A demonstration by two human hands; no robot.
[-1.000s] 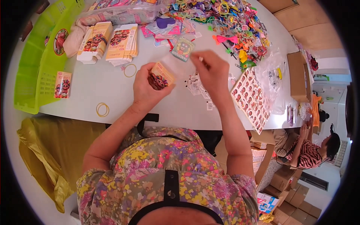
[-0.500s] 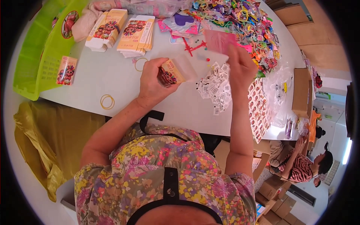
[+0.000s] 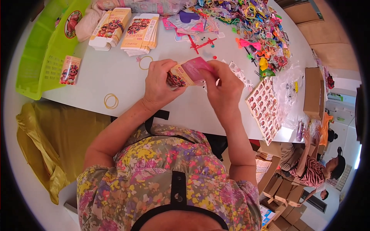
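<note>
Over the middle of the table, my left hand (image 3: 157, 80) is wrapped round a small cream-yellow box (image 3: 178, 76) with cartoon figures on it. My right hand (image 3: 226, 85) pinches a thin pink translucent packet (image 3: 198, 64) against the box's right end. How far the packet reaches into the box, I cannot tell. Beyond the hands lies a red branched plastic piece (image 3: 198, 44) among tiny loose bits. White printed labels (image 3: 239, 72) lie partly hidden behind my right hand. Yellow rubber bands (image 3: 111, 101) rest to the left of my left forearm.
A green basket (image 3: 34, 61) stands at the left, a finished-looking box (image 3: 70, 70) at its edge. Flattened boxes (image 3: 139, 34) are stacked at the back. A colourful trinket heap (image 3: 258, 30) covers the far right, near a sticker sheet (image 3: 265, 107). Another person (image 3: 314, 165) works at right.
My right hand has brought the pink packet down and left from above the labels to the box. My left hand stays on the box. The sticker sheet now lies more in view.
</note>
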